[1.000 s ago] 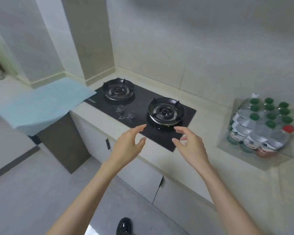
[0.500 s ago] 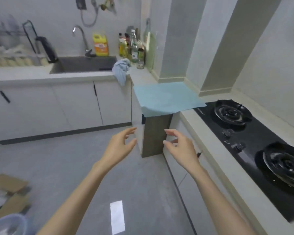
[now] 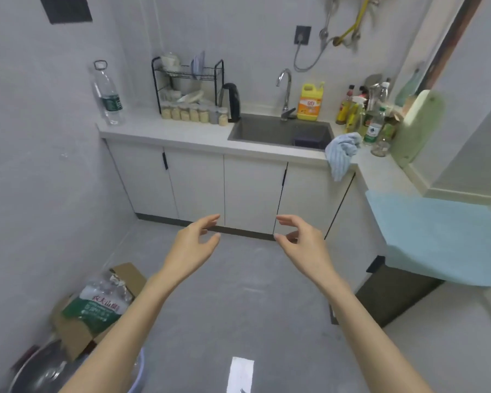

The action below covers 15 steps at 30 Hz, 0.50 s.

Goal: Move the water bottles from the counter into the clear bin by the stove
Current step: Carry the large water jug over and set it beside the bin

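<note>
Soft, even, cool light is filling the room, casting almost no shadows. A bright rectangular glare patch (image 3: 240, 374) is shining on the glossy grey floor (image 3: 253, 293) below and between the two bare hands. Wide-angle distortion is bending walls at the edges, and everything is looking slightly soft.

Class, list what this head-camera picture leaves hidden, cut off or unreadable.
1. Clear bin and stove: outside the head view, past the right edge.
2. Tall clear water bottle with green label: label text too small.
3. Brown cardboard box: contents partly hidden by the left forearm.
4. Grey sink: its near wall hides the basin floor.
</note>
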### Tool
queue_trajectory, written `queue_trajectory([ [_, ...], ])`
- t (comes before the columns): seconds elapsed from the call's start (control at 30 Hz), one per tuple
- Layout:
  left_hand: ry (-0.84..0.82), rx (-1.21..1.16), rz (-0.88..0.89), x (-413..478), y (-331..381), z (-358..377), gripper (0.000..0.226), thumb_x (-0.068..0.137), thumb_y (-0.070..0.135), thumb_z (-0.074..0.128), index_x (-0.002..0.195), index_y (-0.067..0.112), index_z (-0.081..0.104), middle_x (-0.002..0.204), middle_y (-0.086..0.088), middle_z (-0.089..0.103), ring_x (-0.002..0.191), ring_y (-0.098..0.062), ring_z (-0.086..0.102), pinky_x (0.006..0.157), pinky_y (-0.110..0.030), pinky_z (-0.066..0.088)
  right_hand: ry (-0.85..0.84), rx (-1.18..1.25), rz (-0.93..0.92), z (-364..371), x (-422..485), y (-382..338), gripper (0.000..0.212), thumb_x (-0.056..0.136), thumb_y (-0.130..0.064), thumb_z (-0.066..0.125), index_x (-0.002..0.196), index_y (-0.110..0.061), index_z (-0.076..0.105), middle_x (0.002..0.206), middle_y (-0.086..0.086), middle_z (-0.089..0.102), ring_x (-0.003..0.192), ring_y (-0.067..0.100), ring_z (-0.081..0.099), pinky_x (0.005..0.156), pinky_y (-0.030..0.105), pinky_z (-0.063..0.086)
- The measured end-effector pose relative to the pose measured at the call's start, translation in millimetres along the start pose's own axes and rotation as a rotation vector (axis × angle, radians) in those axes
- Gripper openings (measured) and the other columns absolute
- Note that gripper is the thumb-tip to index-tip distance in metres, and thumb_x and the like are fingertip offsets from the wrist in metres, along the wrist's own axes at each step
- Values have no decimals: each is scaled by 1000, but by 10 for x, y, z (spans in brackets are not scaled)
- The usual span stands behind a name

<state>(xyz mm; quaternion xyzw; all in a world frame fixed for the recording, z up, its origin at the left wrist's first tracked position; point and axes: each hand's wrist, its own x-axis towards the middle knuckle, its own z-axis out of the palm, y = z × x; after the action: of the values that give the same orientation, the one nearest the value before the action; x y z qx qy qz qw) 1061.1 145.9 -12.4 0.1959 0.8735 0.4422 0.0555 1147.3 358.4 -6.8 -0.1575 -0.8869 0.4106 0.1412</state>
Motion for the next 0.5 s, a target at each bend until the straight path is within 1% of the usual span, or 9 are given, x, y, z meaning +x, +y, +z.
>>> queue_trajectory([
  [0.07, 50, 2, -30, 201, -191, -204, 44, 92, 18, 58, 135, 21, 51, 130, 2, 59, 116, -16, 56, 89, -18, 36, -42, -15, -31, 243, 312, -145, 35, 88, -23, 64, 122, -29, 59, 121, -14, 62, 89, 7, 62, 87, 33, 52],
  [0.2, 163, -3, -76, 641, -487, -529, 43, 92, 16, 58, 135, 18, 51, 130, 1, 59, 114, -13, 55, 91, -19, 38, -127, -6, -112, 682, 939, -379, 37, 89, -25, 62, 125, -28, 57, 125, -14, 60, 96, 11, 61, 88, 35, 52],
  [0.27, 209, 10, -86, 903, -630, -674, 44, 92, 16, 57, 136, 20, 51, 131, 3, 58, 110, -9, 55, 92, -22, 40, -155, 7, -154, 898, 1284, -485, 38, 90, -24, 62, 127, -27, 57, 126, -13, 60, 98, 11, 61, 88, 34, 52],
  [0.37, 283, -14, -107, 1344, -841, -871, 43, 92, 16, 58, 134, 21, 52, 131, 3, 58, 113, -12, 56, 94, -27, 43, -201, 21, -225, 1195, 1838, -639, 39, 90, -25, 62, 129, -28, 55, 126, -13, 60, 100, 11, 60, 89, 34, 52],
  [0.5, 377, -31, -139, 1955, -1018, -1147, 42, 92, 17, 58, 133, 23, 52, 130, 6, 58, 113, -12, 56, 89, -23, 43, -306, 15, -301, 1485, 2610, -831, 43, 90, -27, 62, 132, -29, 52, 130, -11, 58, 102, 11, 59, 90, 33, 50],
])
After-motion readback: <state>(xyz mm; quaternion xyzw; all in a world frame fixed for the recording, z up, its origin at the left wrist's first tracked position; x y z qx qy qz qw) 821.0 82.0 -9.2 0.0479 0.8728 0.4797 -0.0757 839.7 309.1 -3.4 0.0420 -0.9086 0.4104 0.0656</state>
